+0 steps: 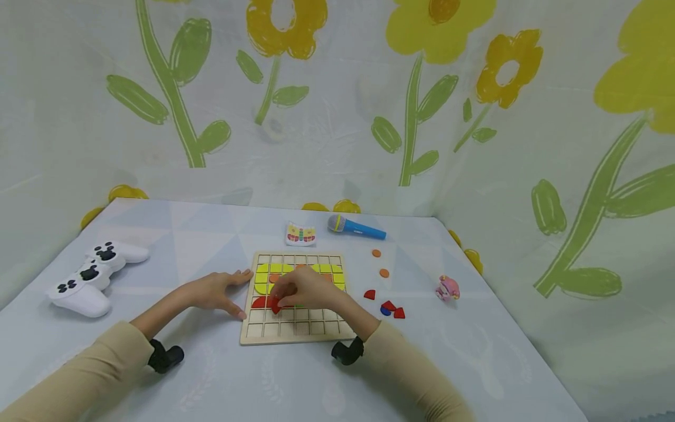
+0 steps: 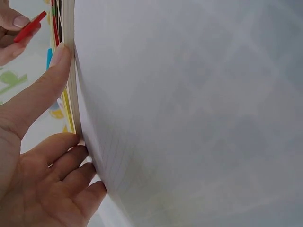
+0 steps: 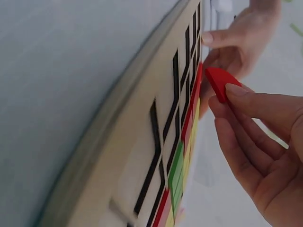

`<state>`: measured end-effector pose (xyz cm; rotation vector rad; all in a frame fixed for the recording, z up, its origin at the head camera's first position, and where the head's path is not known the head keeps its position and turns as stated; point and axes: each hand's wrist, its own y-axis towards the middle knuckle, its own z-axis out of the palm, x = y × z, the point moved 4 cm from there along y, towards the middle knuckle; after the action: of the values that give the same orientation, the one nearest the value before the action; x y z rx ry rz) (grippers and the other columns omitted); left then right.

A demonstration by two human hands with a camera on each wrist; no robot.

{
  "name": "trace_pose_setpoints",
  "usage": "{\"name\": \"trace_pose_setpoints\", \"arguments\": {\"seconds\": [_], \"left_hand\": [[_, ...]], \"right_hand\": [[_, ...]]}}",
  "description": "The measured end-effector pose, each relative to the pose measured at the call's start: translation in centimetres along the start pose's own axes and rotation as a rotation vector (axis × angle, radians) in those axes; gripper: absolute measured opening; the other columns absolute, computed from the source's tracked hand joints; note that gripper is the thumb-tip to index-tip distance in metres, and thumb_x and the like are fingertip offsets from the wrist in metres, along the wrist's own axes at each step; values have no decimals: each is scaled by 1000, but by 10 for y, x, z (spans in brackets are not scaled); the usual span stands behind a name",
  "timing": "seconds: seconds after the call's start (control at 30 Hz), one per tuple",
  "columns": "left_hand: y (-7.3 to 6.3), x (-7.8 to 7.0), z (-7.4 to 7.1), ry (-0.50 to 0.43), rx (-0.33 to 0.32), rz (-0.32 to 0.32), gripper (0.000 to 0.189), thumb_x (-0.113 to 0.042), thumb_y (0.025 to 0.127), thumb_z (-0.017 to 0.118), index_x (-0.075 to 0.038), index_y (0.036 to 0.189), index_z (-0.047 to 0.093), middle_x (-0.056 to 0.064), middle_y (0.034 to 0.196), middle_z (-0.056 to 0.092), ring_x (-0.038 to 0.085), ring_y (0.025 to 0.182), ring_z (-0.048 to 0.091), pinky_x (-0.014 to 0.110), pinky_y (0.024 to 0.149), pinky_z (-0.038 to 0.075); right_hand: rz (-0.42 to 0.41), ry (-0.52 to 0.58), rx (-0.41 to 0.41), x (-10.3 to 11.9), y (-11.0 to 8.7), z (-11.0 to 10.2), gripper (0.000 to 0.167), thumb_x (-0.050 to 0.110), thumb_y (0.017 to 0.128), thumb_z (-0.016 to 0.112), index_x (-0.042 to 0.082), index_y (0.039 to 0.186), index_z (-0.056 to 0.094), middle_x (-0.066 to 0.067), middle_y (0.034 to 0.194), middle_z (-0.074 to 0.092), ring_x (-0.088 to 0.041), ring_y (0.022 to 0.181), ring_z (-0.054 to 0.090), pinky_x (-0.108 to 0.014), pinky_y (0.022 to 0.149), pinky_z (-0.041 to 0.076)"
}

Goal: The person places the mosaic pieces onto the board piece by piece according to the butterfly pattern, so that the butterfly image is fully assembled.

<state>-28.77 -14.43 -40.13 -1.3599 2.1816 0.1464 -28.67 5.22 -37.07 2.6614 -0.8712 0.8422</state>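
Note:
A wooden grid board [image 1: 263,333] lies on the table with yellow, orange, red and green pieces in its cells. My right hand [image 1: 308,288] is over the board and pinches a red piece [image 3: 222,82] between thumb and fingers. In the head view that red piece is just beside another red piece [image 1: 259,302] in the grid's left column. The thumb and fingers of my left hand [image 1: 215,291] are spread along the board's left edge, with thumb tip and fingertips touching it in the left wrist view [image 2: 52,175]. Part of the grid is hidden under my right hand.
Right of the board lie loose red pieces [image 1: 370,294], a blue piece [image 1: 385,312] and orange discs [image 1: 384,273]. A pattern card [image 1: 301,234] and a blue toy microphone [image 1: 364,229] are behind it. White game controllers [image 1: 87,275] stand left; a pink figurine [image 1: 447,288] sits right.

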Motion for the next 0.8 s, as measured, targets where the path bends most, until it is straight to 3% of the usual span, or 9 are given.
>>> {"name": "trace_pose_setpoints", "arguments": {"seconds": [0.33,0.57,0.8], "left_hand": [[-1,-1,-1,-25,2,32,103,-42,68,85,2,147,35,27,150,29,48,137,25,64,105,25],[-1,0,-2,-21,7,24,103,-42,69,85,2,147,34,28,150,29,49,137,24,65,104,25],[0,0,-1,-30,12,22,104,-42,68,85,2,147,34,28,150,28,49,138,23,64,105,24]], "right_hand": [[36,-19,43,13,26,19,12,6,87,71,9,98,72,4,85,71,2,72,60,-10,72,48],[56,-102,66,17,32,22,16,5,85,73,9,100,77,10,84,70,1,72,57,-9,70,46],[66,-157,85,20,32,27,22,6,84,75,10,105,77,8,87,73,1,69,54,-9,65,45]]}}
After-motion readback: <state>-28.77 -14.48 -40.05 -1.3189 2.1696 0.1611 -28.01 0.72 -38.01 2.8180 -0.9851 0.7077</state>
